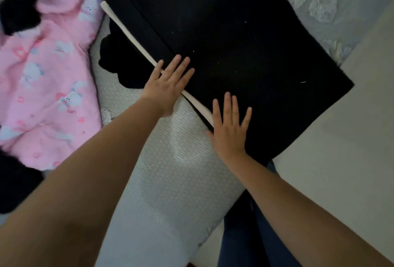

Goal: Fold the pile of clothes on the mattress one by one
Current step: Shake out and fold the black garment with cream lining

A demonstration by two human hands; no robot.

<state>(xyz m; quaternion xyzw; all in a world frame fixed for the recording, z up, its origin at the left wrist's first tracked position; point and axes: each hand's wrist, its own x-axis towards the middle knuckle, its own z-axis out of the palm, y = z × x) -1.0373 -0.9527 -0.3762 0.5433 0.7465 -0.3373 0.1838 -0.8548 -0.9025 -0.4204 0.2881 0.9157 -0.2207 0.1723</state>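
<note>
Both hands — left hand (168, 83), right hand (229, 127) — open, palms flat on black garment (245, 53), fingers spread.

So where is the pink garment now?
The pink garment lies unfolded at the left of the head view, left of the left hand and the black garment.
</note>
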